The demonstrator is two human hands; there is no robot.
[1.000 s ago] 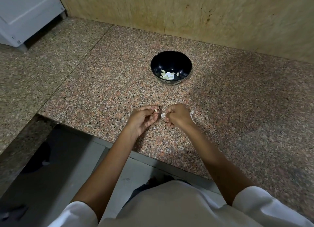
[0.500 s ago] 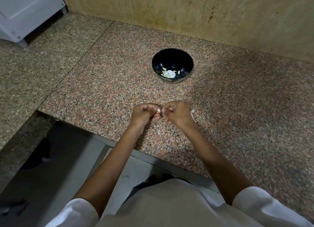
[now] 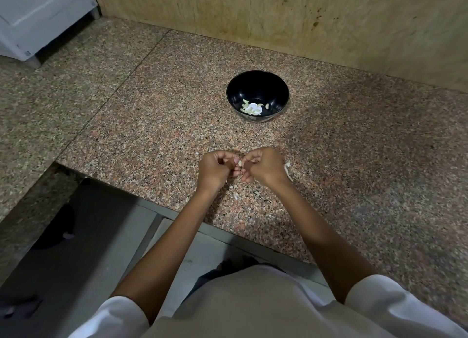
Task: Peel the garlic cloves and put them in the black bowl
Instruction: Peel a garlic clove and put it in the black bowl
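Both hands meet just above the counter [image 3: 152,135]. The left hand [image 3: 215,169] pinches a clove [image 3: 239,163] while the right hand [image 3: 260,165] curls in, probably to pick at its skin. Ahead, the bowl [image 3: 253,84] holds peeled cloves [image 3: 252,108]. Scraps [image 3: 288,170] lie beside the right wrist, and nothing stands between clove and bowl.

The bowl [image 3: 258,83] sits on the surface [image 3: 152,135] toward the wall [image 3: 304,21], with peeled cloves [image 3: 250,109] in it. In front of it, nearer the edge, the left hand [image 3: 215,170] and right hand [image 3: 263,167] meet, a clove [image 3: 239,163] pinched between them. A peel scrap [image 3: 288,171] lies just right of the right hand.
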